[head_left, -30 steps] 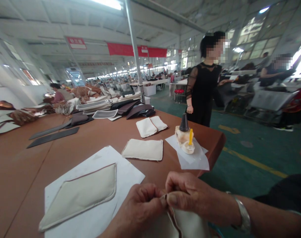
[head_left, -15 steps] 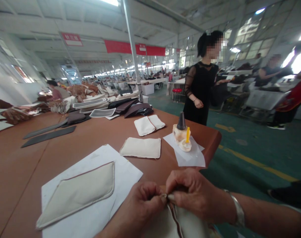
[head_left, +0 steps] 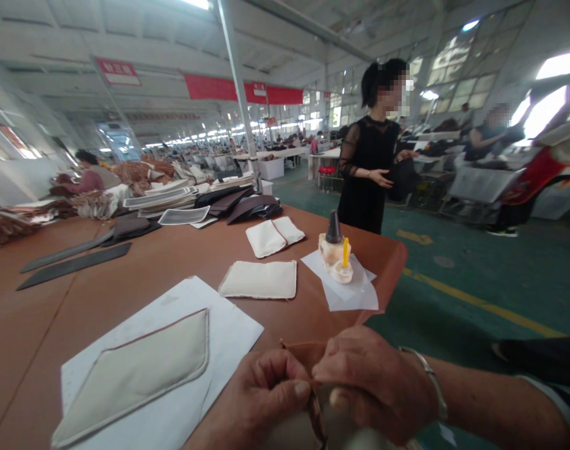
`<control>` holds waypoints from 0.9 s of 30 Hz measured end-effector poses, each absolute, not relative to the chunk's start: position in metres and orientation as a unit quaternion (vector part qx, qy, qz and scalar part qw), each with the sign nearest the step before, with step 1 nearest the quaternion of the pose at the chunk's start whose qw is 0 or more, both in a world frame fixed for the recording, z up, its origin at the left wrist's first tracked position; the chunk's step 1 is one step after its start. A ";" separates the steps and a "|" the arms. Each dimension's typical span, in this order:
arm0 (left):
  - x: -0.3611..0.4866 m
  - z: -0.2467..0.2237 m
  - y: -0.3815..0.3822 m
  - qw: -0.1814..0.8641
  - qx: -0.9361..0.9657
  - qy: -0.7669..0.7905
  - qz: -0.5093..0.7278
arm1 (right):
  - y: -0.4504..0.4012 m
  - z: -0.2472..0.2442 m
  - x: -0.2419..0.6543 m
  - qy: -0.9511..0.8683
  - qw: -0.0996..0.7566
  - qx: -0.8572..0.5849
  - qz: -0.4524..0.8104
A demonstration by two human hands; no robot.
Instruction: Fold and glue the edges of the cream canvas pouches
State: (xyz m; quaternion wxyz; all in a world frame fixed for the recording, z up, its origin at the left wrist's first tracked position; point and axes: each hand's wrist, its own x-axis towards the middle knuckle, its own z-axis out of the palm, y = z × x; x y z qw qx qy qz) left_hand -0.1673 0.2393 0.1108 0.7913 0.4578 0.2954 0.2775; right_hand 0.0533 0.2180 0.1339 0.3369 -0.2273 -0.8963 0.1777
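At the bottom centre, my left hand and my right hand pinch a cream and brown fabric piece along its brown-edged seam, close together. Part of the piece is hidden by my fingers and the frame edge. Left of my hands, a large cream panel with stitched edges lies on white paper. Beyond them lie a smaller cream panel and a folded white piece. A black cone and a yellow stick stand on a pale, stained holder.
The brown table ends at a corner on the right. Dark strips and stacks of material lie at its far left. A person in black stands past the corner, holding dark material. Others are farther back.
My right hand has turned over the seam, and more brown material shows behind my fingers. The view has shifted slightly right. The person in black has brought one hand to the dark material.
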 end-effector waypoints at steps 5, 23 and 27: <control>-0.174 0.121 0.243 0.776 0.501 0.291 0.250 | 0.220 0.151 0.056 -0.731 0.341 -0.389 0.445; -0.170 0.132 0.249 0.653 0.668 0.256 0.248 | 0.236 0.150 0.055 -0.824 0.238 -0.275 0.434; -0.181 0.141 0.249 0.700 0.636 0.270 0.177 | 0.238 0.151 0.054 -0.811 0.252 -0.300 0.435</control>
